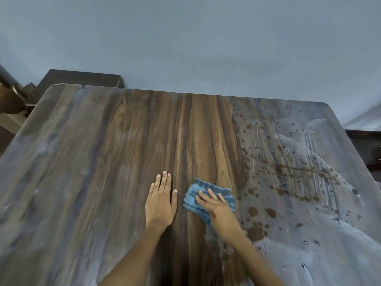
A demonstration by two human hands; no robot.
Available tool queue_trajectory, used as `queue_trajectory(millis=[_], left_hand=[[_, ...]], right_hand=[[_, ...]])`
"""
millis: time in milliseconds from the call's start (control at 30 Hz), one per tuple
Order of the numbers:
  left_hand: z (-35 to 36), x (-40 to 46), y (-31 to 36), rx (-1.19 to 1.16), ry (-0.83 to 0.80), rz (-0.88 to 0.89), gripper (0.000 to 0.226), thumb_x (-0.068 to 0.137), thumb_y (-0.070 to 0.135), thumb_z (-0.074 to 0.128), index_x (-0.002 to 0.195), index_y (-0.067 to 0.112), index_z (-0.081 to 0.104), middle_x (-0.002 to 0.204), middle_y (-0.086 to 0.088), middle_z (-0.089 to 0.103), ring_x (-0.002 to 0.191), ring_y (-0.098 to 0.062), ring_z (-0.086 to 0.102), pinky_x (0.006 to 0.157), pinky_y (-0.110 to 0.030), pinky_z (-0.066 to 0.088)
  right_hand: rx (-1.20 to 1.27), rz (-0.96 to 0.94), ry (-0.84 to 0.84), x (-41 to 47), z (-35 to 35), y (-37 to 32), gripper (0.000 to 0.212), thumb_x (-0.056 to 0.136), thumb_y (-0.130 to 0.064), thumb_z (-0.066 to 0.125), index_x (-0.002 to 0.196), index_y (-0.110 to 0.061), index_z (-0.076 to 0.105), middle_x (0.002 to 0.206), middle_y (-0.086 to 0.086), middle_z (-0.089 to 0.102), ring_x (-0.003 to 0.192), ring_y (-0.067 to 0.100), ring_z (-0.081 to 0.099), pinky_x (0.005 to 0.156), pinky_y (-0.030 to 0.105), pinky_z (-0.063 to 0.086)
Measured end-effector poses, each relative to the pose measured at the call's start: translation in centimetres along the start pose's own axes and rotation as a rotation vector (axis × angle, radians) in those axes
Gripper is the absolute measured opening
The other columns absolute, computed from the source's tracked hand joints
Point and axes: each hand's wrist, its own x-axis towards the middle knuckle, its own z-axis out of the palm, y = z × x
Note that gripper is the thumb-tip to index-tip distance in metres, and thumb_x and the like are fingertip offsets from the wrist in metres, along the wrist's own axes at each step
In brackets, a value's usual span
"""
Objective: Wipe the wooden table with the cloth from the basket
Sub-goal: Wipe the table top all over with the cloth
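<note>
Grey-blue wall [185, 38], dark wooden cabinet [82, 78] behind, left

A plain grey-blue wall [185, 38] rises behind a dark wooden cabinet [80, 78].

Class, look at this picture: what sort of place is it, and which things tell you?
Probably an indoor room in a home or workshop, though little shows. A dusty, wet-spotted wooden table stands against a plain grey-blue wall, with dark wooden furniture behind its far left corner.
</note>
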Motion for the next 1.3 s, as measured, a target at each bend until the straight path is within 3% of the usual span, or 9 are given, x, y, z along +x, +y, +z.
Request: queue_trajectory(millis=[67, 200, 333, 533, 667, 767, 900, 1033, 1300], left_hand=[[0.0, -0.4, -0.1, -0.008, -0.003, 0.012, 0.061, 0.089, 0.047, 0.001, 0.142, 0.017, 0.005, 0.151, 0.006, 0.004, 0.14, -0.009, -0.002, 0.114, -0.028, 0.0], [0.0, -1.4, -0.5, -0.008, 0.005, 0.033, 0.062, 0.089, 0.047, 0.001, 0.142, 0.016, 0.007, 0.15, 0.006, 0.004, 0.14, -0.01, -0.001, 0.113, -0.029, 0.001], [-0.2, -2.3, -0.7, -0.016, 0.01, 0.057, 0.061, 0.089, 0.046, 0.003, 0.142, 0.015, 0.009, 0.149, 0.005, 0.006, 0.139, -0.01, 0.001, 0.113, -0.029, 0.003], [-0.4, -3.3, -1.4, -0.023, -0.004, 0.087, 0.062, 0.091, 0.045, 0.009, 0.144, 0.014, 0.016, 0.151, 0.004, 0.012, 0.14, -0.011, 0.005, 0.113, -0.03, 0.007], [-0.4, -3.4, -1.7, -0.027, -0.021, 0.093, 0.061, 0.091, 0.045, 0.008, 0.143, 0.014, 0.014, 0.151, 0.004, 0.012, 0.14, -0.011, 0.004, 0.114, -0.03, 0.005], [-0.6, -3.8, -1.8, -0.034, -0.019, 0.107, 0.061, 0.091, 0.046, 0.007, 0.143, 0.015, 0.014, 0.15, 0.005, 0.01, 0.139, -0.011, 0.003, 0.113, -0.031, 0.003], [-0.7, -4.4, -1.7, -0.043, -0.042, 0.107, 0.062, 0.087, 0.05, -0.002, 0.141, 0.019, 0.001, 0.15, 0.009, -0.002, 0.139, -0.007, -0.007, 0.113, -0.025, -0.003], [-0.9, -5.2, -1.5, -0.051, -0.068, 0.076, 0.065, 0.084, 0.052, -0.007, 0.141, 0.021, -0.003, 0.15, 0.01, -0.006, 0.138, -0.006, -0.011, 0.112, -0.024, -0.005], [-1.1, -6.8, -0.4, -0.024, -0.092, 0.003, 0.065, 0.091, 0.05, 0.003, 0.147, 0.018, 0.003, 0.15, 0.009, -0.01, 0.139, -0.007, -0.013, 0.112, -0.024, -0.007]], right_hand=[[0.033, 0.029, 0.007, -1.8, 0.1, 1.9, 0.071, 0.09, 0.0, 0.047, 0.148, -0.023, 0.013, 0.147, -0.016, -0.005, 0.141, 0.01, -0.008, 0.108, 0.025, -0.015], [0.262, 0.278, 0.37, -2.2, -1.3, 4.7, 0.06, 0.091, 0.012, 0.036, 0.142, -0.018, 0.03, 0.151, -0.007, 0.022, 0.145, 0.02, 0.008, 0.114, 0.025, -0.007], [0.257, 0.415, 0.39, 2.5, -3.1, 4.5, 0.054, 0.094, 0.01, 0.033, 0.143, -0.014, 0.036, 0.154, 0.003, 0.023, 0.145, 0.023, 0.007, 0.118, 0.035, -0.001], [0.242, 0.199, 0.312, 3.1, -0.6, -1.3, 0.044, 0.101, -0.006, 0.025, 0.142, -0.017, 0.035, 0.154, -0.002, 0.022, 0.145, 0.019, 0.005, 0.111, 0.025, -0.009], [0.136, -0.011, 0.112, -0.7, 2.5, -2.9, 0.056, 0.095, -0.042, 0.014, 0.144, -0.02, 0.03, 0.153, -0.007, 0.013, 0.135, 0.007, -0.009, 0.105, 0.02, -0.016], [0.335, -0.04, 0.143, -3.9, 3.2, -0.5, 0.052, 0.09, -0.001, 0.051, 0.136, -0.021, 0.038, 0.145, -0.012, 0.019, 0.14, 0.012, 0.001, 0.114, 0.025, -0.009], [0.484, 0.276, 0.392, -3.7, 1.4, 2.9, 0.054, 0.082, 0.016, 0.05, 0.123, -0.018, 0.057, 0.14, -0.01, 0.039, 0.142, 0.02, 0.017, 0.118, 0.042, 0.012], [0.398, 0.388, 0.431, 0.1, -0.1, 2.1, 0.052, 0.087, 0.017, 0.042, 0.13, -0.01, 0.053, 0.149, 0.005, 0.034, 0.144, 0.023, 0.012, 0.115, 0.028, -0.002], [0.294, -0.096, 0.208, -2.6, 3.5, -2.0, 0.047, 0.091, 0.007, 0.043, 0.131, -0.015, 0.051, 0.147, -0.009, 0.023, 0.139, 0.009, 0.001, 0.103, 0.009, -0.017]])
